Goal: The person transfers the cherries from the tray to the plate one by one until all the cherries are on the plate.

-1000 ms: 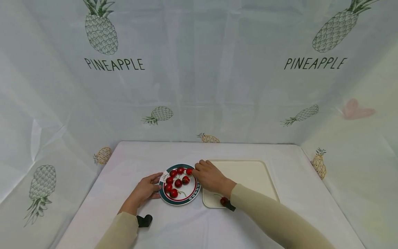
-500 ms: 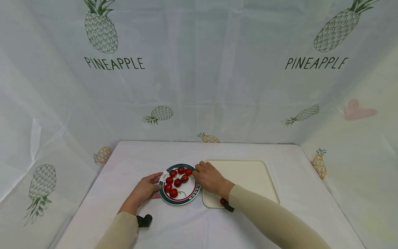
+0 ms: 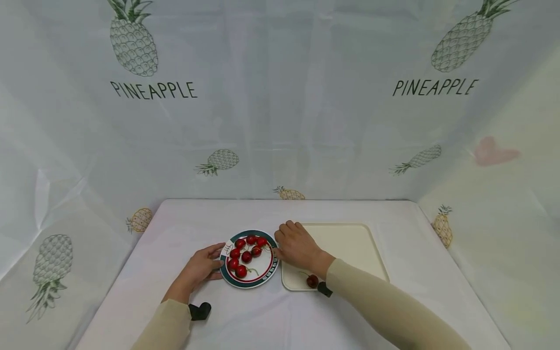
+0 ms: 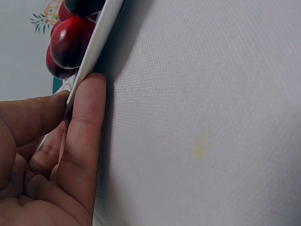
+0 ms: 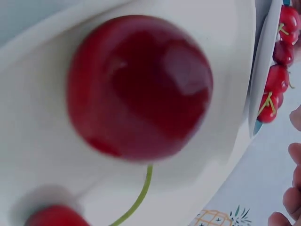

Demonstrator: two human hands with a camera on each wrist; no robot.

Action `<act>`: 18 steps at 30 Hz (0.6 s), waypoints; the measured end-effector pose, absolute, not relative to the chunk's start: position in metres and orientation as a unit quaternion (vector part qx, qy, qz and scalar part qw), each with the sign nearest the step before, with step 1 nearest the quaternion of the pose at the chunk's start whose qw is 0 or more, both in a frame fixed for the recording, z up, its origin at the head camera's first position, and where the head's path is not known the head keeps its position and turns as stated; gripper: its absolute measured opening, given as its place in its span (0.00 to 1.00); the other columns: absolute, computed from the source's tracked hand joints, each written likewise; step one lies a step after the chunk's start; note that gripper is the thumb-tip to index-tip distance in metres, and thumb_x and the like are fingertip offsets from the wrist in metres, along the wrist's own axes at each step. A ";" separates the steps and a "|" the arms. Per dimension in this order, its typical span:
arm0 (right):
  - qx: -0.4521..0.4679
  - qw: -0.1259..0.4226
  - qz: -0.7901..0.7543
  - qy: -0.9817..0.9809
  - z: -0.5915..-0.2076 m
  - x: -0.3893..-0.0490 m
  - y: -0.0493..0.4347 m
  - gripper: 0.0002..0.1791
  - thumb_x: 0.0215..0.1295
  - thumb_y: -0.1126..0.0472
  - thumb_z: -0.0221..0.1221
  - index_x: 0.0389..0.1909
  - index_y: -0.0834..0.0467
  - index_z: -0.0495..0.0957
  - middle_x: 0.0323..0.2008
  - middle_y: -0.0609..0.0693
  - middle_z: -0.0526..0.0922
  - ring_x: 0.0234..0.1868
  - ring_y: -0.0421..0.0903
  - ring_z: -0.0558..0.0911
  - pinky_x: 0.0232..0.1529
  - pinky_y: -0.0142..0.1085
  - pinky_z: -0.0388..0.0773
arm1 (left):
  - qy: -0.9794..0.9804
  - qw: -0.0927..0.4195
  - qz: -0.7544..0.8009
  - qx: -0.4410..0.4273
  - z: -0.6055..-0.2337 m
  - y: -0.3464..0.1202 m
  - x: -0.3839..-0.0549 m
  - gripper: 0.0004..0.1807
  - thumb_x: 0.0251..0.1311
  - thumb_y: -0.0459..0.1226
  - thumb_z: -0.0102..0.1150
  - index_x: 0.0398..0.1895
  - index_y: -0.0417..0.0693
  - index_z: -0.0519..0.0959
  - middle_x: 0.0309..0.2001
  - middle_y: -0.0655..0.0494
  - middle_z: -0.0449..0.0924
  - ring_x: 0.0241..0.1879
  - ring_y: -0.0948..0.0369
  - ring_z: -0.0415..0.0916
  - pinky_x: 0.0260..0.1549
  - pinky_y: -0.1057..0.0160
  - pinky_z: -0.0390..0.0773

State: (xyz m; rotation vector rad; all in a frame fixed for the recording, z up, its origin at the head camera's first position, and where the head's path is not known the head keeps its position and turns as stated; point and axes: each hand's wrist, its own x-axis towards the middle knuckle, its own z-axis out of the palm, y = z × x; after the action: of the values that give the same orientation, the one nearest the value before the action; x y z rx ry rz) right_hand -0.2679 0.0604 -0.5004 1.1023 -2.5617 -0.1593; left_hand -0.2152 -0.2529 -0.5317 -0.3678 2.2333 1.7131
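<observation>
A round plate [image 3: 267, 272] with a green and red rim bears several red cherries [image 3: 246, 256], some with green stems. At its left edge my left hand [image 3: 199, 268] pinches the rim. In the left wrist view the thumb lies on top of the plate and a finger is underneath. My right hand [image 3: 299, 248] is at the plate's right rim, above the left part of a cream tray [image 3: 350, 248]. Its fingers look loosely bent in the right wrist view, with nothing seen in them. A cherry [image 3: 312, 281] lies on the tray near its front edge, close under the right wrist.
The right wrist view shows that tray cherry [image 5: 141, 89] large, with part of another cherry [image 5: 56, 217] at the lower left. A white cloth [image 3: 245, 321] covers the table. Pineapple-printed sheets [image 3: 284, 121] hang behind and at both sides.
My right hand has drawn slightly away from the cherries at the plate's right side. The tray cherry shows more fully. My left hand stays on the rim, and the head view has shifted slightly.
</observation>
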 end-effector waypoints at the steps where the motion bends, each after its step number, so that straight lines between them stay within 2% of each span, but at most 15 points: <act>1: 0.388 0.174 -0.054 -0.903 -0.500 -0.268 0.062 0.17 0.72 0.42 0.62 0.43 0.53 0.81 0.40 0.47 0.78 0.44 0.46 0.70 0.45 0.37 0.72 | 0.778 0.151 0.596 -0.129 -0.532 -0.253 -0.215 0.34 0.73 0.27 0.57 0.80 0.49 0.65 0.73 0.35 0.70 0.43 0.57 0.84 0.41 0.55 0.91; 10: 0.379 0.201 -0.034 -0.902 -0.494 -0.267 0.096 0.11 0.70 0.49 0.65 0.39 0.53 0.79 0.35 0.46 0.76 0.39 0.46 0.69 0.39 0.36 0.68 | 0.775 0.153 0.599 -0.130 -0.530 -0.252 -0.215 0.34 0.73 0.26 0.57 0.80 0.48 0.65 0.73 0.35 0.70 0.43 0.57 0.85 0.42 0.55 0.91; 18: 0.379 0.231 -0.023 -0.896 -0.498 -0.261 0.141 0.10 0.63 0.55 0.71 0.33 0.53 0.79 0.31 0.46 0.74 0.35 0.47 0.68 0.35 0.35 0.64 | 0.777 0.154 0.597 -0.127 -0.527 -0.252 -0.214 0.34 0.73 0.26 0.56 0.80 0.48 0.65 0.74 0.34 0.69 0.44 0.57 0.85 0.42 0.55 0.91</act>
State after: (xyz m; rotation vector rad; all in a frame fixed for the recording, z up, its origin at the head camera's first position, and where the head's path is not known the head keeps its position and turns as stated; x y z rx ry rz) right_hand -0.2615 0.1414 -0.4978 1.0421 -2.4630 -0.0628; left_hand -0.2143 -0.2517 -0.5271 -0.3642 2.2270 1.7123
